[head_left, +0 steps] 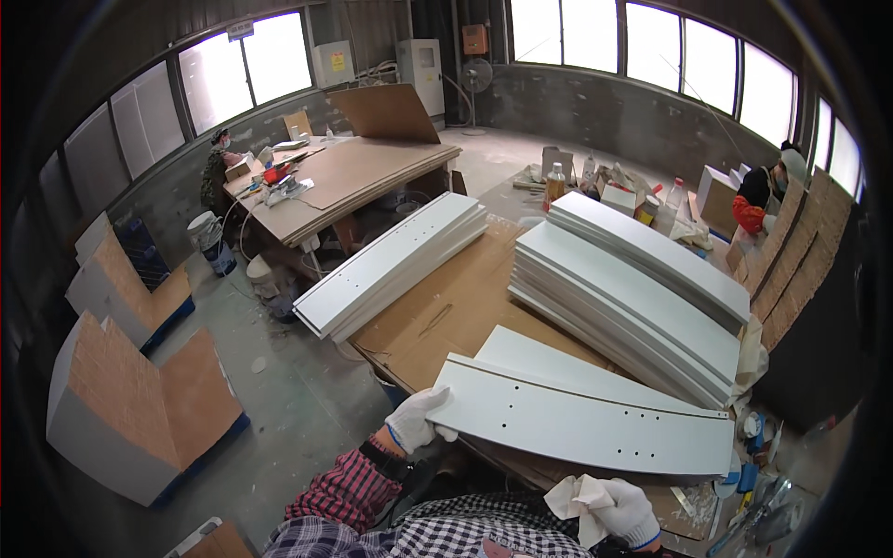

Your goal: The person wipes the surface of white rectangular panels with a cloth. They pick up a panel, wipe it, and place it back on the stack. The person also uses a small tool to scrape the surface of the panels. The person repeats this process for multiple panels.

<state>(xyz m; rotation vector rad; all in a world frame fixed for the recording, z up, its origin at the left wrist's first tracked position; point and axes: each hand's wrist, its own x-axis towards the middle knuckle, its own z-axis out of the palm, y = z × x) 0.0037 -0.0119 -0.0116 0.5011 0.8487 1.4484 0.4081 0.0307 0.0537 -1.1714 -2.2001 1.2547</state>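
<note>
My left hand [419, 419], in a white knit glove, grips the left end of a white drilled board [586, 423]. The board has several small dark holes and a groove along its far edge. My right hand [625, 513], gloved too, is closed on a crumpled off-white cloth [581, 502] just below the board's near edge. Under the drilled board, another white board [521, 353] sticks out at an angle on the brown worktable [437, 312].
Stacks of white boards stand at the table's back left [400, 256] and right [614, 302]. Bottles [555, 181] and clutter lie behind, tools [749, 479] at the right. Cardboard-topped stacks [139, 400] stand on the left floor. Two people work farther off, at a far bench [372, 167] and at the right.
</note>
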